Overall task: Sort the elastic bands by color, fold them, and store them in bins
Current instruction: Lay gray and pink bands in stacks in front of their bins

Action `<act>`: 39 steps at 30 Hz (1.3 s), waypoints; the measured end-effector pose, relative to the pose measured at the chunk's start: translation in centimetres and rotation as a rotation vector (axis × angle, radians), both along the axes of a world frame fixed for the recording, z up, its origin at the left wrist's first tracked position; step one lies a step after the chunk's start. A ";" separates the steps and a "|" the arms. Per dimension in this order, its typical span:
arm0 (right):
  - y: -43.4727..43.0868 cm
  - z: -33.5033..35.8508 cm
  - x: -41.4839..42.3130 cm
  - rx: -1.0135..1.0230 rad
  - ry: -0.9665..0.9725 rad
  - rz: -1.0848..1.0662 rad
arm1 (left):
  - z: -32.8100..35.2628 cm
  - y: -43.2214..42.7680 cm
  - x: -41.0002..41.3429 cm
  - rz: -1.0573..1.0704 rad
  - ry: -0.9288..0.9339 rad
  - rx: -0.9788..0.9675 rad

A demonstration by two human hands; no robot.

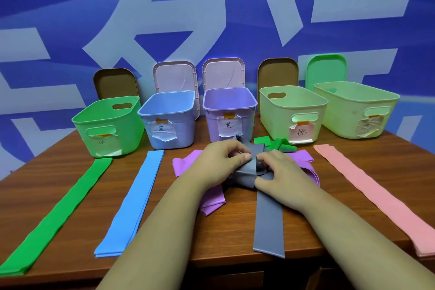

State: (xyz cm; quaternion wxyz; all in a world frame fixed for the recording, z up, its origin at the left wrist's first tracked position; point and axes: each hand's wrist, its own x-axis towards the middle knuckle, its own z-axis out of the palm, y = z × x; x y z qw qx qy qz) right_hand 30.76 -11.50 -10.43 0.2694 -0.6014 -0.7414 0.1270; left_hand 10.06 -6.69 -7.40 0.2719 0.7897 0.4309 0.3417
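Observation:
Both my hands work a knotted grey elastic band [268, 219] at the table's middle. My left hand [221, 160] pinches the knot from the left; my right hand [280, 172] grips it from the right. The grey tail runs toward me to the table edge. Purple bands [211, 202] lie tangled under my hands, and a crumpled green band [275, 143] sits just behind. Flat stacks lie spread out: green [58, 214] at left, blue [134, 200] beside it, pink [381, 195] at right.
Five labelled open bins stand in a row at the back: green [80, 122], blue [143, 114], purple [207, 108], and two pale green [266, 101] [397, 101]. Their lids lean against the blue wall behind. The wooden table's [235, 256] front edge is near me.

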 end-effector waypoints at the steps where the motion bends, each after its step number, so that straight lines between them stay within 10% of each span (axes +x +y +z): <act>1: 0.0 0.1 -0.1 0.004 -0.011 -0.002 | 0.0 -0.1 0.1 0.010 0.005 0.002; 19: 0.3 0.8 0.3 0.014 0.213 -0.183 | 0.5 -0.4 0.6 -0.114 0.014 0.232; 39: -0.1 0.9 0.8 0.317 0.440 -0.114 | 12.7 -2.6 4.1 -0.087 -0.387 0.228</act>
